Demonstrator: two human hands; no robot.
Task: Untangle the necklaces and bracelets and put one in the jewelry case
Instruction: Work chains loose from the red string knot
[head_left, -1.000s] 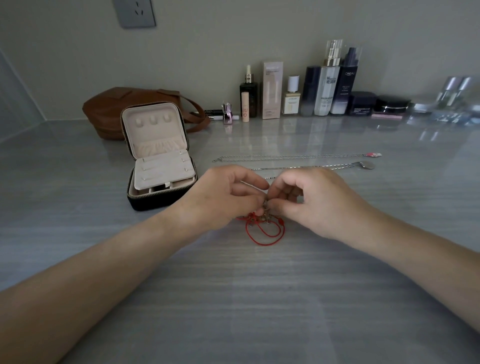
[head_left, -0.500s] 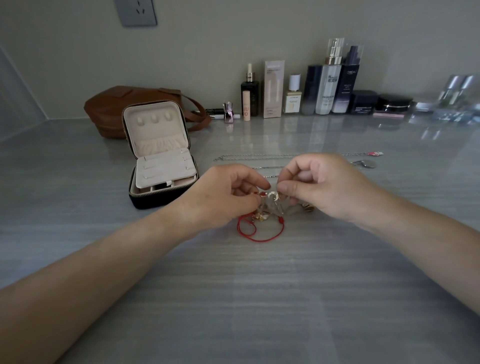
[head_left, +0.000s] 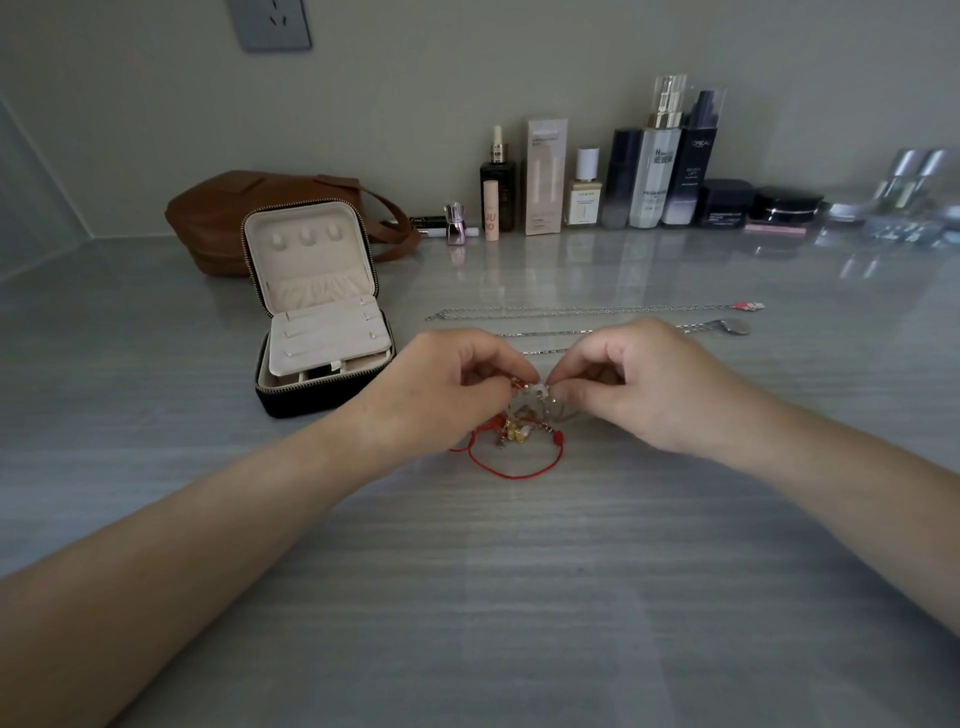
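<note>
Between left hand (head_left: 457, 384) and right hand (head_left: 641, 379), the bracelet tangle (head_left: 524, 418) hangs pinched by both, its red cord loop (head_left: 514, 474) trailing toward six o'clock. Open jewelry case (head_left: 306, 402) sits at ten o'clock, nearer the left hand.

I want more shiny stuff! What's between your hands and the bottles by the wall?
Head view: two necklaces stretched on the grey table: a thin silver chain with a pink charm and a thin silver chain with a round silver pendant.
</note>
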